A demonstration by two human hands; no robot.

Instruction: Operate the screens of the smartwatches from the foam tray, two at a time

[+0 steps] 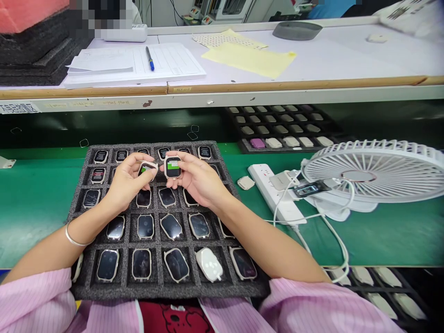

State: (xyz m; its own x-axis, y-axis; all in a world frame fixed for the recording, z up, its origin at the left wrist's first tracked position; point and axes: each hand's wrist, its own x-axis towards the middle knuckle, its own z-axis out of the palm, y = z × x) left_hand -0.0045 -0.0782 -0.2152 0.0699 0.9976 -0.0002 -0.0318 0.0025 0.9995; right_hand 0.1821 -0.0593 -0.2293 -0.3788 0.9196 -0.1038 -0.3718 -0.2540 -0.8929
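Foam tray (79, 289) nearest; right hand (197, 180) fingers clamp an upright watch (172, 167), screen facing six o'clock; left hand (126, 182) fingers pinch a tilted watch (147, 169).

Both forearms angle inward; left hand (126, 182) and right hand (196, 178) nearly meet, fingers pinched

Your foam tray (79, 194) sits near you, watch units in its pockets. Above its far rows, your left hand (126, 182) and right hand (196, 178) each hold a watch unit. Right of the tray lie the power strip (268, 192) and fan (374, 173); papers (138, 64) lie far behind.
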